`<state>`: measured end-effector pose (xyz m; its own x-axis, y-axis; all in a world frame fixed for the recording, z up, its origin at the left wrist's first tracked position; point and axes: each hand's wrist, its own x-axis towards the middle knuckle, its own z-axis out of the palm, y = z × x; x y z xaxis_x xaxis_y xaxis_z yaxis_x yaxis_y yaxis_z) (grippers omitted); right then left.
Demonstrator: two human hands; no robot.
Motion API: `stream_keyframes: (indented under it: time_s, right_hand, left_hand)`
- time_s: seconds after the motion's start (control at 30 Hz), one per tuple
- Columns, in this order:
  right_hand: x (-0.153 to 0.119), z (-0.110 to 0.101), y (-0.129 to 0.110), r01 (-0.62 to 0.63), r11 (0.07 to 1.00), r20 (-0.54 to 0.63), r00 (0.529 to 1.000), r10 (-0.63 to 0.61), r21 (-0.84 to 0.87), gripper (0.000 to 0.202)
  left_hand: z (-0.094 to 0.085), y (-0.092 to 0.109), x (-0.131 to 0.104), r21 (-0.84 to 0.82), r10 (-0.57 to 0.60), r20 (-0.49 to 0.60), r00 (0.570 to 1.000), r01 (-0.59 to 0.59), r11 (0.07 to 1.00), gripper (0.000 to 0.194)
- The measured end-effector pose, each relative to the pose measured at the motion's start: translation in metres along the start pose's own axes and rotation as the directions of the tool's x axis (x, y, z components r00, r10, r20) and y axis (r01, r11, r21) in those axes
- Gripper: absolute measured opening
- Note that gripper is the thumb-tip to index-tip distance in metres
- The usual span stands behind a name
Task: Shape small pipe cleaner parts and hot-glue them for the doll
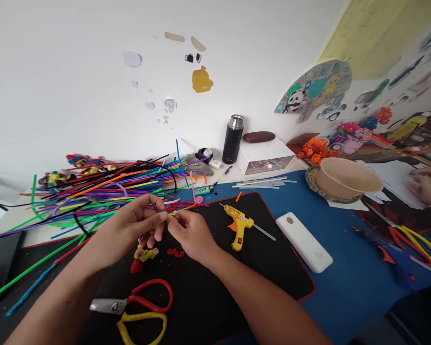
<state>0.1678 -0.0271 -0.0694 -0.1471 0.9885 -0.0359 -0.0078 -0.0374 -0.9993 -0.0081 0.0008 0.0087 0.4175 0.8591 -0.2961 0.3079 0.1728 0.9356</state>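
Note:
My left hand (145,218) and my right hand (194,235) meet over the black mat (208,287), fingertips pinched close together. Between them runs a thin yellow-orange pipe cleaner (187,209), its far end sticking out past my right fingers. Both hands appear closed on it, though the fingers hide much of the piece. Below them lie a small yellow and red fuzzy figure (143,255) and some short curled red pieces (175,252). Closer to me rest scissors (143,299) with one red and one yellow handle. A pink pipe cleaner with a coiled end (198,200) lies beyond my hands.
A large heap of colored pipe cleaners (104,191) spreads at left. Right of my hands lie a yellow glue gun (240,225) and a white power bank (304,242). Behind stand a black flask (233,139) and a bowl (348,179). Another person's hands (429,184) are at far right.

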Motion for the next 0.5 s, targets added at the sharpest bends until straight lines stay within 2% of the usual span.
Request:
stream_keyframes:
  time_s: [0.2,0.37,0.5]
  right_hand:
    - [-0.0006,0.0009,0.0018,0.023,1.000,-0.036,0.999,-0.024,-0.017,0.038]
    - [-0.0007,0.0008,0.0010,0.036,0.999,-0.020,0.999,-0.036,0.008,0.035]
    - [-0.0006,0.0006,0.0007,0.034,0.999,-0.037,0.999,-0.034,0.002,0.037]
  left_hand:
    - [-0.0028,-0.0029,0.0031,-0.080,-0.051,-0.021,0.998,0.050,0.996,0.046]
    - [-0.0005,-0.0018,0.0028,-0.101,-0.066,0.017,0.998,0.067,0.993,0.047]
    - [-0.0016,-0.0023,0.0027,-0.092,-0.063,0.006,0.998,0.063,0.994,0.048]
